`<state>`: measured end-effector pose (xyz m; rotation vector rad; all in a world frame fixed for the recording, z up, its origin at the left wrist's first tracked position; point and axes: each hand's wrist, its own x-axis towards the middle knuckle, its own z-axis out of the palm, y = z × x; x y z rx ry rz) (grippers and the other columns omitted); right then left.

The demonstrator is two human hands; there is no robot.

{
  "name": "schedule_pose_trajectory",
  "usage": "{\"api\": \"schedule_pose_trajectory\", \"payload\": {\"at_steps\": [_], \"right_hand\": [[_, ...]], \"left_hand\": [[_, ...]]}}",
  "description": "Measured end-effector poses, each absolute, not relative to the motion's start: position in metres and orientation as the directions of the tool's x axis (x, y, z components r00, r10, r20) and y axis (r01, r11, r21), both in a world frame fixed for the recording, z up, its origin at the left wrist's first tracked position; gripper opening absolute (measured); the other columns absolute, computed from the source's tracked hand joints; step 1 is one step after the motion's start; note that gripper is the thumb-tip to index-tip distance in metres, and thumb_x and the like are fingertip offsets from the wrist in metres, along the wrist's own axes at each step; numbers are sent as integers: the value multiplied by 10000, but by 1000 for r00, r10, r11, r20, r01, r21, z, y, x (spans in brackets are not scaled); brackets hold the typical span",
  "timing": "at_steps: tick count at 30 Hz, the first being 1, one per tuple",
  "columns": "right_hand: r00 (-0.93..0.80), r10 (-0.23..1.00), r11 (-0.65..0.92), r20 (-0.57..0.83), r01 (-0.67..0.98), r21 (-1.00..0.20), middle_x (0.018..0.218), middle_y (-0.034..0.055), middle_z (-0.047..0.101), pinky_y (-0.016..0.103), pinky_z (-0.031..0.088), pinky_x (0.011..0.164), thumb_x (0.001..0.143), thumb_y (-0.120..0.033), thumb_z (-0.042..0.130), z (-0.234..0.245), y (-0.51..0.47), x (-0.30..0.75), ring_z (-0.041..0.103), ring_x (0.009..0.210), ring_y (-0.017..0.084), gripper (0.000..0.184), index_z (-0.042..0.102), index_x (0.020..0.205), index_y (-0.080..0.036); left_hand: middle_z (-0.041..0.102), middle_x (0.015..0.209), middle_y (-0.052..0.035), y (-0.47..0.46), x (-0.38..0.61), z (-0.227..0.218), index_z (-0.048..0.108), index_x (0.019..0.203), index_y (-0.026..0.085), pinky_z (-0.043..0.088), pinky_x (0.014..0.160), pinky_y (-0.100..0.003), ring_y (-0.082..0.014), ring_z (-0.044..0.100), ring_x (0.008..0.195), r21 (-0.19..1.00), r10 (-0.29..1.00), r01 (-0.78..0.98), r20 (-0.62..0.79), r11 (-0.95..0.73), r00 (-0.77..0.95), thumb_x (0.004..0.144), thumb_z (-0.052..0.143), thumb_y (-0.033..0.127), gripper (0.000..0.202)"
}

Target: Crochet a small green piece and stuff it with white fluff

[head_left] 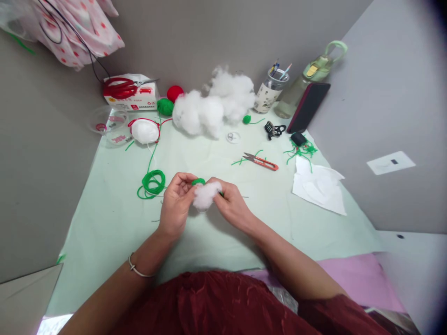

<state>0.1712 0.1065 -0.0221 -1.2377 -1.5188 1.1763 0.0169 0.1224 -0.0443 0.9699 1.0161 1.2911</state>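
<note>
My left hand (pixel 177 200) is closed on a small green crocheted piece (pixel 199 181), its thumb and fingers pinching the left side. A tuft of white stuffing (pixel 206 195) sticks out at the front of that piece, between my two hands. My right hand (pixel 230 200) is closed too, gripping the right side of the green piece where a bit of green shows by the fingers. A thin rod end (pixel 245 197) pokes out to the right of this hand; the rest of it is hidden. Left of my hands lies a loose coil of green yarn (pixel 153 182).
Behind my hands sit a large heap of white stuffing (pixel 199 114), green (pixel 165 107) and red yarn balls (pixel 175 93), and white yarn (pixel 145 130). Orange thread snips (pixel 261 162), a claw clip (pixel 274 130), a phone (pixel 308 108), a bottle (pixel 296 88) and white paper (pixel 317 186) are rightward.
</note>
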Motion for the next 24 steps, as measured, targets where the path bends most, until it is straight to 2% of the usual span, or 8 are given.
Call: {"api": "schedule_pose_trajectory", "payload": {"at_steps": [2,5,8,12,15,17,20,24], "right_hand": [[-196,976,150,90,313,-938,781,0,610,284,425,735,837,-142,493,-23,104,169,545,747,162,113,573,808,-218],[-240,953,289,183,546,-786,843,37,649,298,449,767,811,-95,474,-30,102,167,581,808,192,175,580,866,-224],[-252,945,327,210,660,-676,830,67,655,333,452,773,790,-73,475,-37,102,165,575,824,227,213,607,889,-207],[-297,933,355,201,682,-640,920,117,694,369,478,823,847,-62,472,-34,102,166,610,898,254,251,673,942,-177],[-350,910,393,222,561,-729,1197,139,705,359,515,902,944,-138,533,-19,105,175,660,1033,236,264,711,1128,-199],[-312,920,364,236,460,-810,1232,109,711,334,528,892,1006,-236,572,-8,108,189,675,1035,210,213,733,1145,-236],[-108,976,216,189,569,-793,1159,82,733,325,512,792,1002,-265,628,2,112,214,660,853,179,176,738,1137,-239],[-214,976,160,-30,808,-567,1005,50,732,319,440,766,975,-164,640,-2,113,234,648,832,181,157,732,1083,-232]], "left_hand": [[675,840,6,123,16,-43,661,906,209,527,689,-233,-143,647,771,966,999,-255,-37,30,-21,746,851,242,251],[685,852,7,123,16,-43,648,913,213,528,678,-240,-143,653,757,972,999,-234,-33,22,-40,750,844,238,256],[685,858,7,121,18,-44,646,934,215,514,610,-238,-134,646,691,969,999,-244,-41,36,-17,768,828,250,249],[688,862,4,122,18,-45,649,967,215,522,607,-239,-133,655,688,959,999,-281,-46,39,-16,798,793,253,225],[697,886,-1,127,13,-44,640,978,221,541,649,-247,-136,667,715,951,998,-310,-40,22,-52,808,795,271,236],[698,896,-4,131,8,-43,637,972,225,544,668,-247,-140,675,739,947,996,-322,-33,6,-79,799,804,274,246],[697,890,-3,134,3,-41,648,965,223,548,681,-248,-144,683,752,944,996,-330,-31,1,-85,787,821,277,254],[702,903,-4,134,1,-40,690,991,209,553,681,-254,-135,677,720,945,997,-325,-49,29,-53,805,836,310,257]]}}
